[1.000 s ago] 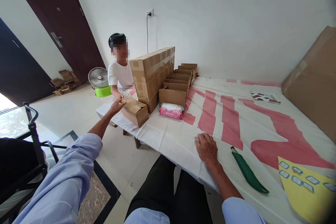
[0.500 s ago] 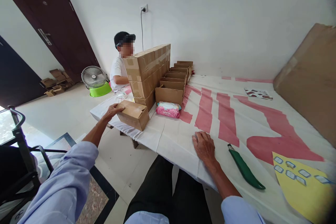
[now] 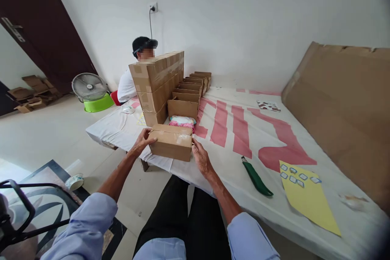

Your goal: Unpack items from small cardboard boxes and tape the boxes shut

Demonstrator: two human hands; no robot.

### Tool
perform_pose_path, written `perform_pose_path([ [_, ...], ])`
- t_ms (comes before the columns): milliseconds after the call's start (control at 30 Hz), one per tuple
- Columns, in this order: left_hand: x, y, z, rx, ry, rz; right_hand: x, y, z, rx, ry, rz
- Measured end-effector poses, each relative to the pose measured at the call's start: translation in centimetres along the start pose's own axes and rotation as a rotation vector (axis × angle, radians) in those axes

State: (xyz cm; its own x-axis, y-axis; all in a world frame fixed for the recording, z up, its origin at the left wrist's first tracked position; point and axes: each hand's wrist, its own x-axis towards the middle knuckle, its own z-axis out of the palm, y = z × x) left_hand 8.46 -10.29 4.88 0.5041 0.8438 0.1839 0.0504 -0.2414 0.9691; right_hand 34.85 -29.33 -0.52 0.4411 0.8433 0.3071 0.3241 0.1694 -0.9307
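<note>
Both hands held one brown box, half closed, one at each end. The left hand was at the box's nine o'clock side, with its thumb near the top edge. The right hand was at three o'clock, its fingers bent against that end. The brown box was at the near edge of the desk, and I could not tell if its bottom touched the cloth.

Going from the box, a pink and blue packet was just behind it at one o'clock, and a row of open boxes went back that way too. A tall stack of boxes stood near eleven o'clock. A green cutter lay between three and four o'clock, with a yellow paper past it.
</note>
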Motion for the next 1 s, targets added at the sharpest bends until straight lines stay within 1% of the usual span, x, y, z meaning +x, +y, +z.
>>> perform_pose_path([
  [100, -1.2, -0.2, 1.3, -0.013, -0.112, -0.006, -2.0, -1.3, -1.6, 0.001, 0.046, 0.016],
  [200, -2.6, -0.4, 2.3, 0.030, -0.234, -0.013, -4.4, -2.1, -4.0, -0.023, 0.107, 0.028],
  [267, -3.2, -0.4, 3.2, 0.047, -0.276, -0.003, -5.6, -2.4, -5.6, -0.033, 0.123, 0.042],
  [333, -3.5, -0.4, 4.2, 0.003, -0.278, 0.024, -6.4, -2.8, -6.8, -0.047, 0.115, 0.070],
  [400, -3.5, -0.3, 5.1, -0.097, -0.262, 0.059, -6.8, -3.1, -7.7, -0.063, 0.101, 0.102],
  [500, -3.5, -0.3, 6.3, -0.215, -0.258, 0.084, -7.0, -3.7, -8.3, -0.081, 0.075, 0.137],
  [633, -3.4, -0.6, 6.8, -0.256, -0.251, 0.069, -6.7, -4.5, -8.1, -0.112, 0.047, 0.136],
  [733, -3.2, -0.6, 6.9, -0.269, -0.253, 0.061, -6.7, -4.4, -8.5, -0.188, 0.038, 0.117],
  [800, -3.0, -0.6, 6.9, -0.278, -0.257, 0.056, -7.2, -3.7, -9.8, -0.333, 0.051, 0.073],
  [867, -2.9, -0.5, 7.0, -0.292, -0.255, 0.054, -8.0, -2.8, -12.1, -0.583, 0.103, 0.029],
  [900, -2.9, -0.5, 7.1, -0.303, -0.251, 0.055, -8.6, -2.3, -13.5, -0.736, 0.133, 0.035],
  [933, -2.9, -0.5, 7.1, -0.314, -0.247, 0.057, -9.2, -1.9, -14.9, -0.892, 0.158, 0.078],
  [1000, -3.1, -0.4, 7.3, -0.336, -0.243, 0.056, -10.4, -1.4, -17.4, -1.170, 0.148, 0.256],
])
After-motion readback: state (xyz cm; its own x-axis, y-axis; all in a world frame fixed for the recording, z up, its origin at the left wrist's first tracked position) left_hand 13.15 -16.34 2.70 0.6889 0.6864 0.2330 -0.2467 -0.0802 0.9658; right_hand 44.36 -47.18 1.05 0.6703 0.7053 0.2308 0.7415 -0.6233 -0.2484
